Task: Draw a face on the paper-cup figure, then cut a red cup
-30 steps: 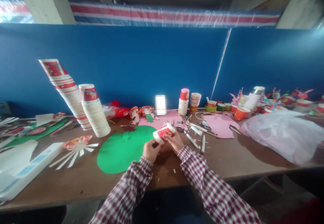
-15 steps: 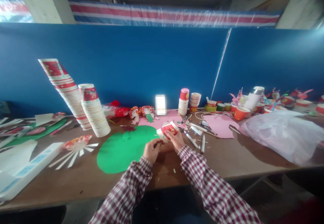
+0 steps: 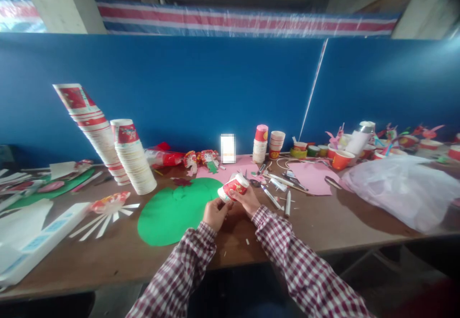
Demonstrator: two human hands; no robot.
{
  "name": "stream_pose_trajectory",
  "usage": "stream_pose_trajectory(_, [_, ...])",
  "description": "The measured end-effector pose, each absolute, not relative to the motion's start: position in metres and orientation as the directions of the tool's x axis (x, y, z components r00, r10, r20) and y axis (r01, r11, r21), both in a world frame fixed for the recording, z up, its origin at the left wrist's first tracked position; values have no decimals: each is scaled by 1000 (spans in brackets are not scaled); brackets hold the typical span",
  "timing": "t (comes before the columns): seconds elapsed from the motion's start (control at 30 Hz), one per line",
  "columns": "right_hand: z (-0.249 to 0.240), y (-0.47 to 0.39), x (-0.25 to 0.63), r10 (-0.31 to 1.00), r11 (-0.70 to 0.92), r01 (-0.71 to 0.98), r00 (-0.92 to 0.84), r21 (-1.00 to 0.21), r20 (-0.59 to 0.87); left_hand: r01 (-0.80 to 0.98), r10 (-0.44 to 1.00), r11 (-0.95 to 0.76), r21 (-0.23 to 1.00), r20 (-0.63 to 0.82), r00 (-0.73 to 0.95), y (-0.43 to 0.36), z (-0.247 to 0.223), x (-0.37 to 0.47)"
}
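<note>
A red and white paper cup lies tilted on its side in the air between my hands, above the brown table. My right hand is wrapped round its lower right side. At the cup's left end, my left hand has its fingers pinched together by the rim; whether they grip the cup or something small is hard to make out. A green paper sheet with a rounded outline lies just left of my hands. Behind the cup is a pink sheet on the table.
Tall cup stacks lean at the left, near a white box and a cut cup with strips. Markers lie right of my hands. A plastic bag and decorated cups stand farther right.
The cup has turned in my hands and shifted slightly left, so its side and right end show differently. My left hand stays close to it.
</note>
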State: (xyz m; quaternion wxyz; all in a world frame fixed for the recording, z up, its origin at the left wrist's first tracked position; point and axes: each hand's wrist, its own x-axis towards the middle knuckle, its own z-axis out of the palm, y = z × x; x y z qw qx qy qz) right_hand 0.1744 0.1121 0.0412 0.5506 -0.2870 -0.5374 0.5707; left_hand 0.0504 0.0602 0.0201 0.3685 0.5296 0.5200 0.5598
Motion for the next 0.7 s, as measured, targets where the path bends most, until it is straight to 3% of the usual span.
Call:
stream_pose_trajectory(0.4, [30,121,173,971,171,-345,-102,-923,218,208,957,-227,951,258,-136,59,21,53])
stream_pose_trajectory(0.7, [41,110,171,921,140,-383,-288,-913,262,154,954,-214,965,240,-178,61,20,52])
